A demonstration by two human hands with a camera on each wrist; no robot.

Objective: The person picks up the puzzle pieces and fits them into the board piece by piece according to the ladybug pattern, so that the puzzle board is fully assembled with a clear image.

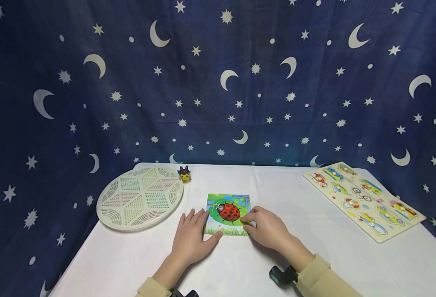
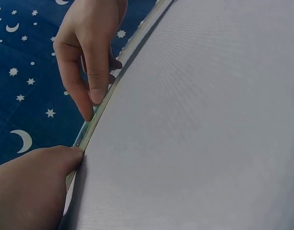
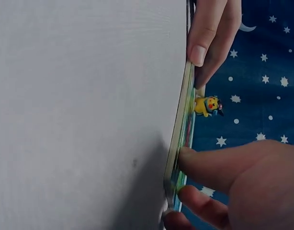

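Observation:
A square ladybug puzzle (image 1: pixel 228 212), with a green and blue picture, lies flat on the white table. My left hand (image 1: pixel 193 239) rests along its left side, fingers stretched out and thumb touching the near edge. At the puzzle's right side, my right hand (image 1: pixel 268 228) has thumb and fingers curled in a pinch. A small, pale-edged puzzle piece (image 3: pixel 168 187) seems to sit between those fingers, mostly hidden by them. The left wrist view shows the right fingertips (image 2: pixel 96 96) at the puzzle's edge.
A round pale-green perforated tray (image 1: pixel 140 198) lies at the left. Behind it stands a small yellow figurine (image 1: pixel 184 174) with dark ears. On the right lies a wooden peg puzzle board (image 1: pixel 364 200) with vehicle pictures. A dark star-and-moon curtain (image 1: pixel 218 90) hangs behind the table.

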